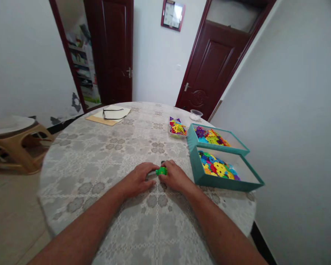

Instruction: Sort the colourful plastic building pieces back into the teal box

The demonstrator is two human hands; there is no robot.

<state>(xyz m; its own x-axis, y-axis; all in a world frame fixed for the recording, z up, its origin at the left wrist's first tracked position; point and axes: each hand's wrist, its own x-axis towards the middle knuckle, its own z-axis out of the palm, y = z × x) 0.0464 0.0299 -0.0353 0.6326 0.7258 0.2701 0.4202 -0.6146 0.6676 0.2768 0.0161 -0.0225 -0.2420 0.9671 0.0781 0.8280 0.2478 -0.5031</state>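
Note:
A small green plastic piece [162, 171] sits between my two hands on the round table [105, 158] with its lace-patterned cloth. My left hand [139, 179] rests on the cloth with fingers curled, its fingertips pinching the piece's left side. Pinching the right side is my right hand [175, 177], also curled. A dark bit shows just behind the green piece; I cannot make it out.
Two teal boxes [200, 173] [192, 138] full of colourful snowflake-shaped pieces stand right of my hands. Behind them are a small clear tray of pieces [177, 129] and a clear cup [195, 114]. Glasses on paper [113, 112] lie at the far edge. A stool [19, 147] stands left.

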